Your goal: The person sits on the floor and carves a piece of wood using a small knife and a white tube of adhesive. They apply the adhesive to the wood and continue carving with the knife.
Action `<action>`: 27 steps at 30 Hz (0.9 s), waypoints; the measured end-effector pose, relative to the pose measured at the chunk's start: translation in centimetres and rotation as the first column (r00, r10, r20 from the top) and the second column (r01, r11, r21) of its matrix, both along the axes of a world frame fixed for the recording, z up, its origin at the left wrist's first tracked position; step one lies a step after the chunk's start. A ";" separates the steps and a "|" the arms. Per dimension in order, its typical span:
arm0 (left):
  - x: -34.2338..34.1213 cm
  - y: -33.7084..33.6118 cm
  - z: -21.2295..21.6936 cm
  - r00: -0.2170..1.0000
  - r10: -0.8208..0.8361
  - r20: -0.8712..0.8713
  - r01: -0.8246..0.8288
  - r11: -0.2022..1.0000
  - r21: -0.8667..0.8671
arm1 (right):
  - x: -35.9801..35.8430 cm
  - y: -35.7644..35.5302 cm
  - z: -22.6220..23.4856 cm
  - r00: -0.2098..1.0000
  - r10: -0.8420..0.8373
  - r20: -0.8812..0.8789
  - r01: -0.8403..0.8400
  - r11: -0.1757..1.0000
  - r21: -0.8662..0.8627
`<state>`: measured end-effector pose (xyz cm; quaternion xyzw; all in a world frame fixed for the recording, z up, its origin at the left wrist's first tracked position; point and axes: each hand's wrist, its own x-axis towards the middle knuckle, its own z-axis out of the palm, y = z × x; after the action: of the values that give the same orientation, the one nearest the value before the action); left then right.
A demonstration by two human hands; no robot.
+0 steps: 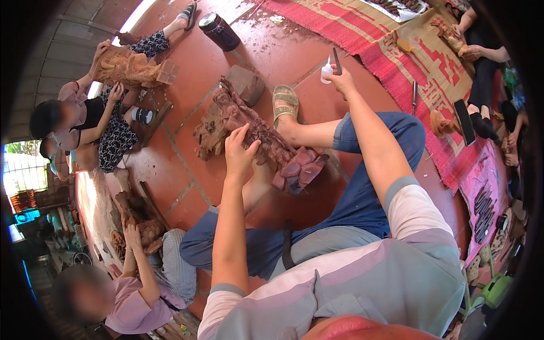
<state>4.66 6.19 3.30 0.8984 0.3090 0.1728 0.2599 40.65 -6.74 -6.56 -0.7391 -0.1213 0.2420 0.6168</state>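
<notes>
Setting: red tiled floor (pixel 187 56); person seated, legs out, blue trousers, sandal (pixel 285 102) on one foot.
Main item: carved wooden statue (pixel 255 139), reddish-brown, lying on its side on floor betw. the legs, base toward lower right, resting against shin.
Left hand (pixel 239 152): on top of statue mid-section, fingers curled over the carving, gripping it.
Right hand (pixel 341 81): arm stretched fwd, well apart from statue; fingers pinched round a thin dark tool (pixel 336 61) held upright.
Near R hand: small white squeeze bottle (pixel 326 72) just beside it, on floor; contact w/ hand can't tell.
Also on floor: dark cylindrical container (pixel 219 31), far side; grey block (pixel 246 84) behind statue.
Mat: red/tan woven mat (pixel 408 62) at right, w/ black phone (pixel 464 122) and sm. carvings on it.
Others: person upper left holding second wooden carving (pixel 127 68) w/ both hands; another person lower left at third carving (pixel 141 226); hands of a further person top right.
</notes>
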 end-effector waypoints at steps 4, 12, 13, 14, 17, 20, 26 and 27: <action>0.2 -0.2 0.2 1.000 0.002 0.004 -0.002 1.000 0.002 | -0.2 0.0 -1.2 0.959 0.114 0.259 -0.020 0.941 -0.338; 0.2 -0.5 0.8 1.000 -0.003 0.015 0.003 1.000 -0.015 | 0.0 -0.6 -3.2 0.990 0.105 0.099 -0.040 0.856 -0.515; 0.1 -0.5 0.8 1.000 0.002 0.013 -0.002 1.000 -0.013 | -0.3 -0.4 -2.7 0.998 0.068 0.002 -0.057 0.853 -0.519; 0.2 -0.5 0.7 1.000 0.000 0.017 0.000 1.000 -0.013 | -0.1 -0.5 -2.8 0.997 0.076 0.007 -0.061 0.849 -0.526; 0.4 -0.5 0.6 1.000 0.000 0.030 0.000 1.000 -0.014 | 0.2 -0.8 -2.8 0.995 0.091 0.033 -0.059 0.842 -0.537; 0.4 -0.4 0.5 0.999 0.003 0.032 -0.002 1.000 -0.021 | -0.2 -0.7 -2.5 0.983 0.089 0.160 0.009 0.848 -0.530; 0.6 -0.3 0.4 1.000 0.003 0.017 -0.002 1.000 -0.024 | -1.5 -1.2 1.4 0.889 -0.134 0.439 0.271 0.925 -0.267; 0.0 -0.2 0.5 1.000 0.019 0.007 -0.019 1.000 -0.022 | -3.7 -1.5 4.7 0.962 -0.139 0.234 0.166 0.981 -0.100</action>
<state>4.63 5.95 3.85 0.8919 0.3184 0.1752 0.2693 36.94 -8.20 -1.81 -0.8044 -0.1189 0.1149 0.5706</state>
